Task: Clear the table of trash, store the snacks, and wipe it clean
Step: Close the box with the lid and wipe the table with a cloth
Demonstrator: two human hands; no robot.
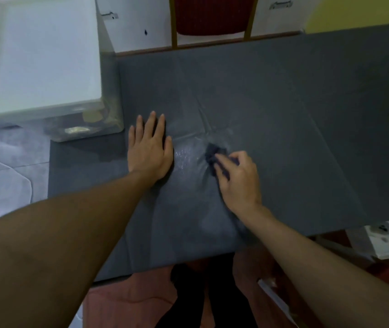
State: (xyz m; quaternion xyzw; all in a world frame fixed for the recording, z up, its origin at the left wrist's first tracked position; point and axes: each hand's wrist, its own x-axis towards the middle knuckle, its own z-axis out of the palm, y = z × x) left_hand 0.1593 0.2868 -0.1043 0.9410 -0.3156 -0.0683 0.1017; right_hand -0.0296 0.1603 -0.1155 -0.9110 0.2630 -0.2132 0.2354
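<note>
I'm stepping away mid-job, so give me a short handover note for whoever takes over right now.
Left hand: flat on the grey table cover, fingers straight.
Right hand: grips a dark cloth pressed on the cover, next to a wet patch.
Clear bin with white lid: at the table's left side, closed.
Done: no trash or snacks show on the table.
Left: finish wiping; the cover is wrinkled around the cloth.

The surface wears a grey covering, matt and cloth-like, creased around a glistening wet patch. The wiping rag is dark, soft fabric, crumpled. The storage box has clear, glossy plastic walls under a smooth white plastic lid. The chair shows varnished wood framing and red woven upholstery.
</note>
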